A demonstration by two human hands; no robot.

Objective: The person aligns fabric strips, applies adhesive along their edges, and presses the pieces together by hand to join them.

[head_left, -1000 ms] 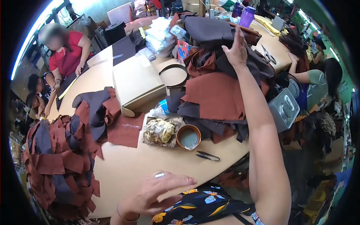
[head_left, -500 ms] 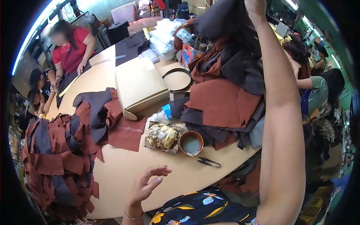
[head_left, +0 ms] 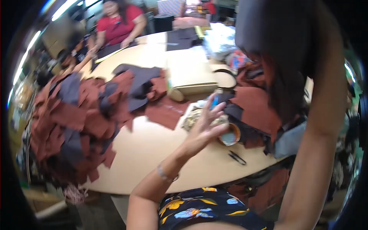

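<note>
My left hand (head_left: 207, 124) is raised over the table, fingers spread and empty, in front of the yellowish lump on cardboard (head_left: 191, 117). Beside its fingertips is a brown bowl (head_left: 234, 134) with cloudy liquid. My right arm reaches up at the right, its hand hidden at the top behind a large dark fabric piece (head_left: 276, 34). That fabric hangs raised from it, above a heap of reddish-brown and dark fabric pieces (head_left: 255, 107). Small black thread snips (head_left: 237, 157) lie near the table's front edge.
A big pile of cut brown and dark pieces (head_left: 76, 115) covers the table's left side. A cardboard box (head_left: 189, 73) and a black band (head_left: 225, 73) sit behind. Across the table, a person in red (head_left: 120, 25) handles dark cloth beside another person.
My left hand has moved up and right, toward the bowl and lump. The dark fabric at my right arm now hangs lower and larger in view. The camera view has shifted.
</note>
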